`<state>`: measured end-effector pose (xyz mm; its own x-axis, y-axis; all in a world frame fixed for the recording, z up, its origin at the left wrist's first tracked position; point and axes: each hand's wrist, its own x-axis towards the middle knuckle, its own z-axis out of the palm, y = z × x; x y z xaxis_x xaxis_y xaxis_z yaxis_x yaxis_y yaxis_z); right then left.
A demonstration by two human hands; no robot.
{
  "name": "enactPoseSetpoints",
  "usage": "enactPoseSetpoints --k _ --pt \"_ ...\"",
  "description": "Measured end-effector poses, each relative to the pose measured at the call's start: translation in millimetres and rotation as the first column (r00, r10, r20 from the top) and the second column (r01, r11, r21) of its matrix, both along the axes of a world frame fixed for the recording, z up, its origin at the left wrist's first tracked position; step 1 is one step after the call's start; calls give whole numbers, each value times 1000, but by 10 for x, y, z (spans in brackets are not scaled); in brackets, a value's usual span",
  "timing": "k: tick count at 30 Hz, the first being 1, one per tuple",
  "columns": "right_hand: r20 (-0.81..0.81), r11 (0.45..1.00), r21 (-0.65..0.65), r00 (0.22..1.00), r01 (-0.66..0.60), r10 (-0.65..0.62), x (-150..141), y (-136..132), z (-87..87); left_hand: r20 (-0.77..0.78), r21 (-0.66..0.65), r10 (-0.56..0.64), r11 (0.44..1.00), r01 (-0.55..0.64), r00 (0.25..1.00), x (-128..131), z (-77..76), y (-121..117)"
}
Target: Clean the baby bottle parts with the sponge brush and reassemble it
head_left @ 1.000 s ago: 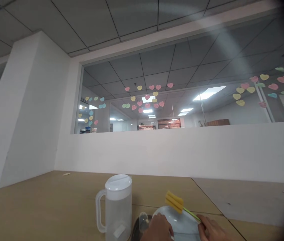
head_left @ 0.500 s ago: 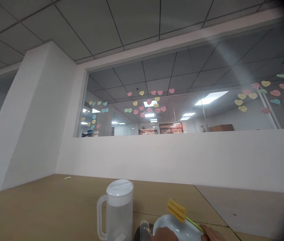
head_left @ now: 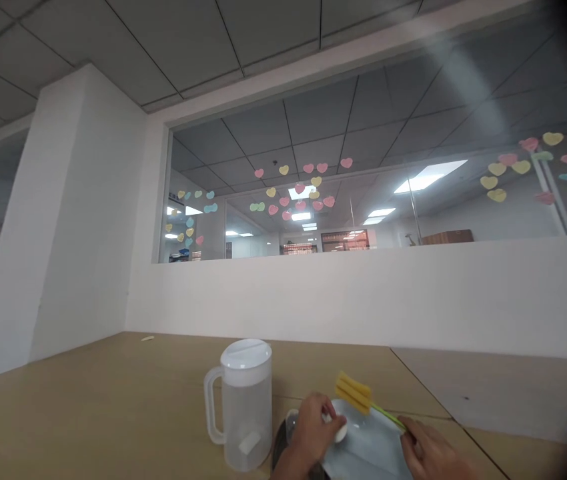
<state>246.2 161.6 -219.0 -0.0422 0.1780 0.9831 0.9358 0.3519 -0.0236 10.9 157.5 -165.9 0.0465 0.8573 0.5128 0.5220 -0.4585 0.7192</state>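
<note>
My right hand (head_left: 431, 450) is closed round the green handle of a sponge brush (head_left: 353, 393), whose yellow ribbed head points up and left over a large pale dish (head_left: 373, 447). Over the dish's left part, the fingers of my left hand (head_left: 313, 427) are closed on a small white rounded object (head_left: 341, 433), mostly hidden, its kind unclear. Behind my left wrist a dark round thing (head_left: 279, 443) and a clear rounded piece (head_left: 291, 421) show only in part. A translucent lidded pitcher (head_left: 247, 413) stands upright to the left, with a white patch low on its side.
The tan tabletop (head_left: 113, 407) has a seam running off to the right. A small pale scrap (head_left: 148, 338) lies near the back. Behind the table rise a white wall (head_left: 313, 300), a pillar (head_left: 93, 200) and a window with heart-shaped notes (head_left: 301, 205).
The camera has tipped slightly down. My left hand has come up into fuller view over the dish with the white object; the brush stays in my right hand above the dish.
</note>
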Motion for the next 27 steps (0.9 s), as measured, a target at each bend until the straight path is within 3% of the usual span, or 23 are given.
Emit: enactPoseSetpoints --k 2,5,7,10,13,15,17,21,27 --pt "6 999 33 999 -36 35 -15 -58 48 253 -7 1 1000 0 968 -31 5 18" --pt "76 983 12 980 -185 184 -75 -135 102 628 -119 -37 983 143 777 -82 52 -13" --pt "133 962 -25 953 -273 274 -122 -166 122 753 -138 -79 952 274 653 -113 128 -79" --pt "147 962 -11 951 -275 273 -173 -186 133 792 -125 -155 905 406 591 -148 265 -191" --pt "143 979 42 971 -200 193 -181 -190 127 722 -109 -202 911 397 662 -183 325 -249" --pt "159 986 65 977 -153 141 -171 -191 113 628 -57 -165 965 256 761 -222 277 -252" --pt "167 992 62 981 -113 101 -155 -193 98 522 26 -64 998 58 851 -278 158 -245" --pt "115 997 41 992 -60 54 -122 -208 110 296 172 133 967 -190 946 -419 -161 -262" --pt "43 996 77 999 -36 33 -83 -244 158 8 233 209 951 -205 978 -568 -397 -344"
